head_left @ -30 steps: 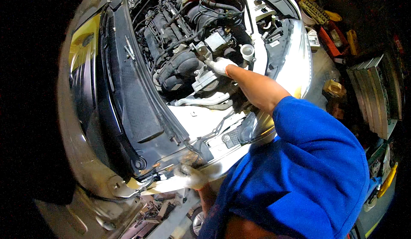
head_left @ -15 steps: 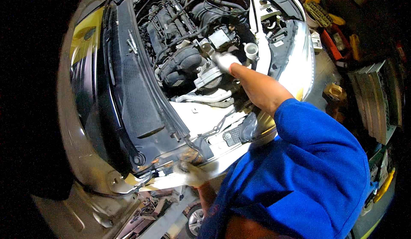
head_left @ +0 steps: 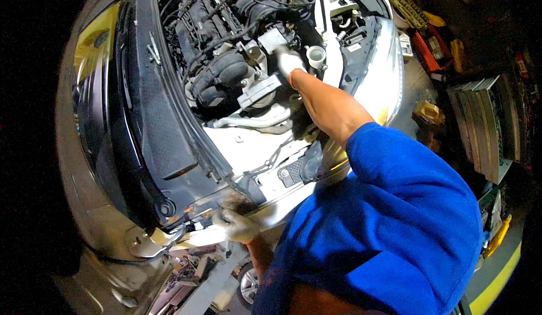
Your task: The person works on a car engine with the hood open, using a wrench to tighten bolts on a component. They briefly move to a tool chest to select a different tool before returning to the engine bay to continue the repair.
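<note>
My right hand (head_left: 291, 62), in a white glove, reaches over the engine bay of a white car. Its fingers are blurred beside a silver-grey box (head_left: 272, 39), and I cannot make out anything in them. To its left is a metal bracket (head_left: 253, 53); below that lies a flat grey metal mount (head_left: 259, 91). A round white filler neck (head_left: 316, 55) stands just right of the glove. My left hand (head_left: 237, 226), gloved too, rests on the fender edge near the windscreen corner, its fingers loosely extended with no tool visible.
A black plastic cowl (head_left: 164, 112) and a wiper arm (head_left: 148, 179) lie to the left. The headlight (head_left: 389, 72) bounds the bay on the right. Beyond it are a red bin (head_left: 430, 49) and stacked panels (head_left: 480, 123). A car wheel (head_left: 248, 284) shows below.
My right hand has moved off the metal bracket, up and right toward the silver-grey box. My left hand stays on the fender. The whole view has shifted, so the car appears further left and higher.
</note>
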The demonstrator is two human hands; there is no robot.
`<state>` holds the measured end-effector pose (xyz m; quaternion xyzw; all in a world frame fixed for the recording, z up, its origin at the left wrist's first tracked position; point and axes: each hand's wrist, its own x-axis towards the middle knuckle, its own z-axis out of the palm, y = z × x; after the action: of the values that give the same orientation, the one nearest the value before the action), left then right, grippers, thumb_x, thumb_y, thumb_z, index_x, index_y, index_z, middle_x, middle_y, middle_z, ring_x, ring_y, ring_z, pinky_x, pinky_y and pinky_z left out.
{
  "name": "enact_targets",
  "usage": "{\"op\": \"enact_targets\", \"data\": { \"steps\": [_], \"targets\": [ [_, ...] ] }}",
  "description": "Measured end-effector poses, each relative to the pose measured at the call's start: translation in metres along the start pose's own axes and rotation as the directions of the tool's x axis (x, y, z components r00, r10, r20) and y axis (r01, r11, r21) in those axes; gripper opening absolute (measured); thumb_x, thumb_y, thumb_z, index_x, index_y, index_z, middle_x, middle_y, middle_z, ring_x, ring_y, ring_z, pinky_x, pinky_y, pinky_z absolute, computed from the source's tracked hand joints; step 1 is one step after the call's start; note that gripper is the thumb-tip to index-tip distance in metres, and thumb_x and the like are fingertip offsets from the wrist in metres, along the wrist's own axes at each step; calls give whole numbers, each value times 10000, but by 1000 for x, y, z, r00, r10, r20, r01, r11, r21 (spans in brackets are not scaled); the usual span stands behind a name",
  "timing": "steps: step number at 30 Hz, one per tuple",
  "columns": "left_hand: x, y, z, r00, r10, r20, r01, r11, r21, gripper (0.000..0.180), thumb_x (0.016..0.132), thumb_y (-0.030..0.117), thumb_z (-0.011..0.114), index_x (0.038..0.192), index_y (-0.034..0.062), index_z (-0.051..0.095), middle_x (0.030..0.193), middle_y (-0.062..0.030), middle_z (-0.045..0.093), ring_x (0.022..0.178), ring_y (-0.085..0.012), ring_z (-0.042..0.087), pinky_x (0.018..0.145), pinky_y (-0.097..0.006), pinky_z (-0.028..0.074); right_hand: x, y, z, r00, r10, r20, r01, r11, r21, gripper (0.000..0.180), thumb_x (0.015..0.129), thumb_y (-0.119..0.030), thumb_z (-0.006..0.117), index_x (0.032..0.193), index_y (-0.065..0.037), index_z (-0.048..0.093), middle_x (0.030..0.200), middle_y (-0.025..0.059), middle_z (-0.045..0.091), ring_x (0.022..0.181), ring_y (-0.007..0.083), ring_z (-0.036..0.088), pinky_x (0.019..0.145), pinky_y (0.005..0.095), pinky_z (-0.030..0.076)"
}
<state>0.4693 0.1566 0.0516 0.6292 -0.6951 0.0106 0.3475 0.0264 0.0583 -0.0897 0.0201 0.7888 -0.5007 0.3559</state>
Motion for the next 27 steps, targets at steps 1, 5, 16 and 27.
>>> {"op": "enact_targets", "data": {
  "steps": [1,5,16,27],
  "targets": [
    [4,1,5,1000,14,5,-14,1000,-13,320,932,224,580,1064,-38,708,988,-240,699,861,-390,631,828,-452,500,-10,-4,-5,988,-89,127,117,966,-229,906,864,-739,466,1384,-5,571,1439,251,541,1352,381,515,1094,417,412],
    [6,2,12,1000,29,0,-29,1000,-9,297,919,200,588,1040,-48,697,952,-235,695,843,-386,627,802,-461,503,-17,-2,-20,943,-158,291,270,876,-400,948,838,-742,491,1364,42,575,1443,267,529,1361,398,502,1122,410,391],
    [9,3,7,995,77,61,-71,993,-93,420,983,321,553,1084,-66,680,1001,-259,696,880,-405,643,816,-458,510,14,9,-19,993,-113,36,117,979,-164,753,910,-642,447,1198,10,688,1220,266,679,1207,348,637,992,443,475],
    [9,-14,15,990,140,25,-138,988,-69,499,1001,394,527,1113,-69,677,982,-262,694,868,-420,643,820,-474,509,74,-11,-51,901,370,227,-409,898,163,839,884,-717,450,1319,-22,628,1323,241,634,1225,349,617,988,471,477]
  ]
}}
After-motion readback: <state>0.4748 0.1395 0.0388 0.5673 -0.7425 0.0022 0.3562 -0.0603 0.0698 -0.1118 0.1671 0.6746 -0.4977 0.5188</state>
